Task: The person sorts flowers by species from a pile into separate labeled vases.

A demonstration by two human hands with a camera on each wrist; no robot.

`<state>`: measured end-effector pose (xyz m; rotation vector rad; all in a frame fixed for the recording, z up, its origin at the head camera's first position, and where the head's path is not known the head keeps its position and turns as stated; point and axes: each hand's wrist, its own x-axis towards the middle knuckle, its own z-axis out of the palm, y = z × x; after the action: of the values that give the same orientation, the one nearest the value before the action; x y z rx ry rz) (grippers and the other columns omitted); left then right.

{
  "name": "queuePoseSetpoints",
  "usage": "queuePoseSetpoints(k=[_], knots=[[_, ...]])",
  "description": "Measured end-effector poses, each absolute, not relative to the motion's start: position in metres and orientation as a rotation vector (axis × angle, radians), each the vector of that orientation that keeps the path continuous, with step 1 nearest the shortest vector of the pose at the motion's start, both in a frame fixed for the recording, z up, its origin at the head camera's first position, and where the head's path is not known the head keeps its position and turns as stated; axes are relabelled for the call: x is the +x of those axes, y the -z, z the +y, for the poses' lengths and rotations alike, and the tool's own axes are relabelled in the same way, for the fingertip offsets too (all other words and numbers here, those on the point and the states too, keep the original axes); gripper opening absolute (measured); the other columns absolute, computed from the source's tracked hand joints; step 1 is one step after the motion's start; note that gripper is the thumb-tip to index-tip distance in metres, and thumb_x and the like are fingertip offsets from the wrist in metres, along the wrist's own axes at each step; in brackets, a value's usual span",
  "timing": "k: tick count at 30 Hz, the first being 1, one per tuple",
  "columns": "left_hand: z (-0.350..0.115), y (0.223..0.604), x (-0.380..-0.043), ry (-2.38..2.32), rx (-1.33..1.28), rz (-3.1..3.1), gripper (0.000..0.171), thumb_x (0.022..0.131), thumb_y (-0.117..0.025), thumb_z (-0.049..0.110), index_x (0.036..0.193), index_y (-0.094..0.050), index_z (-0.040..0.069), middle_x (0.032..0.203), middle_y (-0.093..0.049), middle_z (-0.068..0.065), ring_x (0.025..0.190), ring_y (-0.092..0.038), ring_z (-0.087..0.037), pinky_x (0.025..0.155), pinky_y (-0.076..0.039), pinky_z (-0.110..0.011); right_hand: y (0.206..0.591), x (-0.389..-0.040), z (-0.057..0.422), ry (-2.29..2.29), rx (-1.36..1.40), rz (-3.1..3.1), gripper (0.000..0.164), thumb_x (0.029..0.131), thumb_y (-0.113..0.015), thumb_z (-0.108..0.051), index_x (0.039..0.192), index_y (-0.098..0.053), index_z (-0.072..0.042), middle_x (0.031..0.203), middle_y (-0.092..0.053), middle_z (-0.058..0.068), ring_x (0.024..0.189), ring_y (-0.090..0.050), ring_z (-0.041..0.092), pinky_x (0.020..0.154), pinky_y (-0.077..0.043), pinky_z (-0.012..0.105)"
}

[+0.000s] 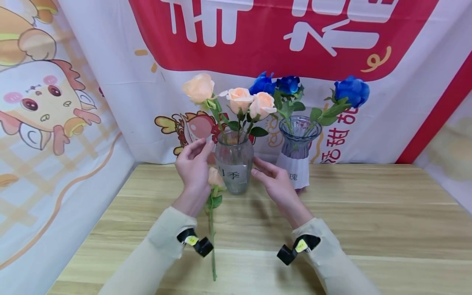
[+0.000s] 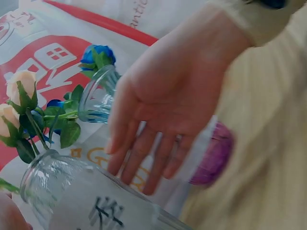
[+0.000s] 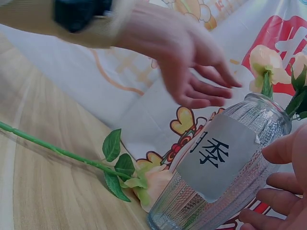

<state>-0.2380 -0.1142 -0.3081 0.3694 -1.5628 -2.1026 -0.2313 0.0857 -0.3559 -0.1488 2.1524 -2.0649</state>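
A clear ribbed glass vase (image 1: 229, 157) with a white paper label stands upright and holds three peach roses (image 1: 239, 100). My left hand (image 1: 193, 172) is at the vase's left, fingers loosely bent near the rim; a gap shows between that hand and the glass in the right wrist view. On the other side, my right hand (image 1: 278, 186) has its fingertips at or very near the glass, fingers extended and spread in the left wrist view. Another peach rose (image 3: 153, 184) lies on the table, its bloom beside the vase's base and its green stem (image 1: 212, 250) toward me.
To the right stands a second glass vase (image 1: 296, 149), flared at the rim, with blue roses (image 1: 352, 91) and a paper label (image 1: 295, 166). Its base looks purple. A printed cloth (image 1: 121, 102) hangs behind the wooden table (image 1: 368, 229).
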Motion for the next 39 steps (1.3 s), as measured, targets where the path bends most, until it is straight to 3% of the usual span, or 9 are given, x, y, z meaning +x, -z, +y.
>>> queuePoseSetpoints(k=[5, 11, 16, 22, 29, 39], knots=[[-0.136, 0.329, -0.212, 2.188, 0.481, -1.683, 0.037, 0.094, -0.082, 0.017, 0.128, -0.069, 0.014, 0.121, -0.073, 0.001, 0.103, -0.070, -0.010, 0.096, -0.060, -0.026, 0.357, -0.231, 0.086, 2.062, -0.146, 2.155, 0.054, 0.107, -0.064, -0.026, 0.159, -0.050, -0.020, 0.167, -0.048, -0.001, 0.156, -0.043, 0.023, 0.133, -0.029, 0.052], [-0.157, 0.363, -0.182, 2.181, 0.581, -1.869, 0.047, 0.097, -0.078, 0.018, 0.140, -0.060, 0.012, 0.132, -0.070, -0.003, 0.106, -0.070, -0.009, 0.100, -0.060, -0.028, 0.357, -0.232, 0.085, 2.059, -0.145, 2.155, 0.054, 0.107, -0.064, -0.026, 0.159, -0.050, -0.020, 0.167, -0.048, -0.002, 0.156, -0.043, 0.024, 0.133, -0.029, 0.053], [-0.162, 0.386, -0.167, 2.161, 0.634, -1.949, 0.053, 0.094, -0.080, 0.012, 0.142, -0.059, 0.007, 0.134, -0.071, -0.010, 0.097, -0.071, -0.004, 0.089, -0.062, -0.025, 0.356, -0.232, 0.085, 2.060, -0.150, 2.159, 0.054, 0.107, -0.064, -0.026, 0.159, -0.050, -0.019, 0.167, -0.047, -0.001, 0.157, -0.042, 0.025, 0.133, -0.028, 0.053], [-0.161, 0.400, -0.155, 2.124, 0.631, -2.038, 0.056, 0.088, -0.084, 0.005, 0.138, -0.060, 0.002, 0.133, -0.070, -0.017, 0.091, -0.071, -0.008, 0.077, -0.062, -0.021, 0.356, -0.231, 0.085, 2.055, -0.142, 2.155, 0.054, 0.107, -0.064, -0.027, 0.159, -0.049, -0.020, 0.167, -0.047, -0.002, 0.157, -0.042, 0.025, 0.134, -0.027, 0.052], [-0.160, 0.408, -0.149, 2.124, 0.627, -2.096, 0.057, 0.085, -0.085, 0.002, 0.138, -0.061, -0.001, 0.135, -0.070, -0.023, 0.091, -0.073, -0.009, 0.079, -0.064, -0.022, 0.356, -0.231, 0.086, 2.041, -0.140, 2.157, 0.055, 0.107, -0.063, -0.028, 0.160, -0.048, -0.020, 0.168, -0.046, -0.002, 0.158, -0.040, 0.025, 0.134, -0.026, 0.054], [-0.159, 0.411, -0.152, 2.005, 0.649, -2.267, 0.059, 0.079, -0.091, 0.007, 0.132, -0.065, 0.002, 0.129, -0.074, -0.019, 0.098, -0.075, -0.014, 0.081, -0.063, -0.020, 0.356, -0.231, 0.086, 2.046, -0.148, 2.148, 0.055, 0.107, -0.063, -0.028, 0.160, -0.048, -0.020, 0.168, -0.046, -0.002, 0.159, -0.039, 0.025, 0.134, -0.024, 0.056]])
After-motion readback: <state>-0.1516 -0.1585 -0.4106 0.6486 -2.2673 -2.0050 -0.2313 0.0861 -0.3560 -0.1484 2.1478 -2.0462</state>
